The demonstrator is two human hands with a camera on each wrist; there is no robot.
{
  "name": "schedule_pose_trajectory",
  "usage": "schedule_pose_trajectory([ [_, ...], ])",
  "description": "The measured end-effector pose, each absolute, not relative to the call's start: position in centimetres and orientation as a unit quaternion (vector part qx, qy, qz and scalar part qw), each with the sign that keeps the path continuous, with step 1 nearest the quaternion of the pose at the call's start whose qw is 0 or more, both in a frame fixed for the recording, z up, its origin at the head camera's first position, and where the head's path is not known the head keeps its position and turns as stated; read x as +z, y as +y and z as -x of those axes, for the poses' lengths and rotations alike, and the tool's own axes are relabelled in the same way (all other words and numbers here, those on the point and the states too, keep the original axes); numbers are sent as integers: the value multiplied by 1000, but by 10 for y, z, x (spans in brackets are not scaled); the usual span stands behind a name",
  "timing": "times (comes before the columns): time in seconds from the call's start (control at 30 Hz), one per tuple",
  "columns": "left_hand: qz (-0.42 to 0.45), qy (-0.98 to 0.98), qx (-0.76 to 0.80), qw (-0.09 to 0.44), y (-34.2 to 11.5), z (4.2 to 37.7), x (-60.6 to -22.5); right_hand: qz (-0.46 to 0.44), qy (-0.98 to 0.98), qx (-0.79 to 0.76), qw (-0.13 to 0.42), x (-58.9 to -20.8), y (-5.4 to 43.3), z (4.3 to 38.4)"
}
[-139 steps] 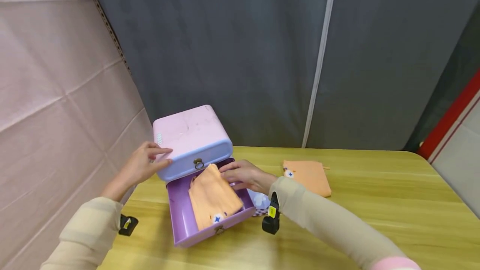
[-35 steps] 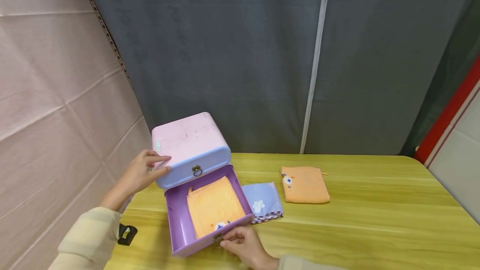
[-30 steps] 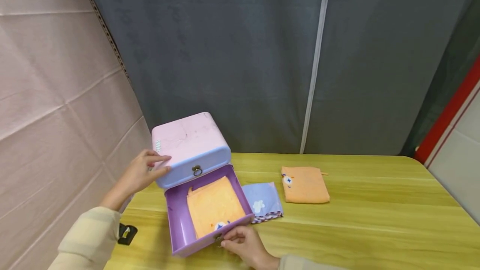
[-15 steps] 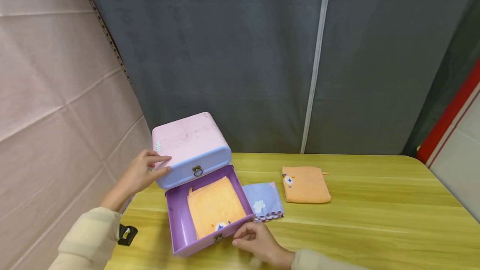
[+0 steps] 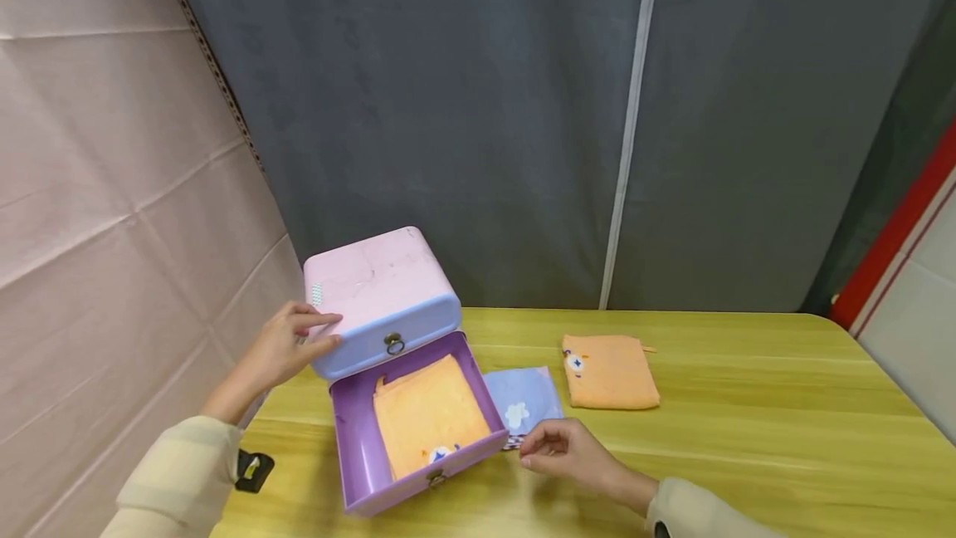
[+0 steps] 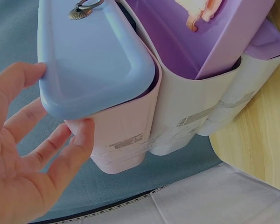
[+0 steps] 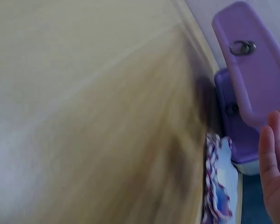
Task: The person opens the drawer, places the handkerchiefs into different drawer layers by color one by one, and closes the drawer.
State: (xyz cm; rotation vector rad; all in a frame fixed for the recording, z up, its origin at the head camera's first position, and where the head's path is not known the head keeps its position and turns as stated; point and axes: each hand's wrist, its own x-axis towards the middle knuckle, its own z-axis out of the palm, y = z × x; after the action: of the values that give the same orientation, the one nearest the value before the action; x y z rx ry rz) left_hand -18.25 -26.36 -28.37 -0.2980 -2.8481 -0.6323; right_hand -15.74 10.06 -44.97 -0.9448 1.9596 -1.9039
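A small drawer chest [image 5: 373,276] with a pink top and blue upper front stands at the left of the table. My left hand [image 5: 280,347] rests at its front left corner, fingertips on the top and thumb by the blue drawer front [image 6: 93,56]. Below, a purple drawer [image 5: 358,447] is pulled out and holds a folded orange towel [image 5: 429,409] with an embroidered animal face. My right hand [image 5: 571,455], fingers loosely bent and holding nothing, hovers right of this drawer. It partly hides a folded blue cloth [image 5: 523,397] with a white motif and checked edge.
Another folded orange towel [image 5: 612,372] lies farther right on the wooden table [image 5: 762,405]. A lower purple drawer [image 7: 240,126] sits shut beneath the pulled-out one. A grey curtain [image 5: 463,123] hangs behind, and a pale fabric wall [image 5: 112,272] rises at the left.
My right hand leaves the purple drawer's ring handle and moves right, toward the blue cloth. Earliest, it was at the orange towel, then tilted up; the towel now lies flat. My left hand stays put.
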Motion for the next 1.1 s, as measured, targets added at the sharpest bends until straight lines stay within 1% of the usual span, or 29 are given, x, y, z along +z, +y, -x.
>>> schedule_pose_trajectory([
  [0.17,99,-967,-211,104,-264,182,-284,316,693,-639,114,-441,120,166],
  [0.43,105,-965,-213,108,-263,183,-284,332,718,-609,56,-439,156,188],
  [0.6,96,-967,-214,104,-263,182,-284,275,779,-563,15,-441,183,204],
  [0.73,95,-967,-213,103,-263,182,-283,205,811,-547,25,-442,204,214],
  [1.0,94,-966,-217,101,-264,182,-284,142,834,-527,79,-449,226,225],
  [1.1,95,-966,-219,103,-264,183,-284,120,838,-525,92,-452,231,226],
])
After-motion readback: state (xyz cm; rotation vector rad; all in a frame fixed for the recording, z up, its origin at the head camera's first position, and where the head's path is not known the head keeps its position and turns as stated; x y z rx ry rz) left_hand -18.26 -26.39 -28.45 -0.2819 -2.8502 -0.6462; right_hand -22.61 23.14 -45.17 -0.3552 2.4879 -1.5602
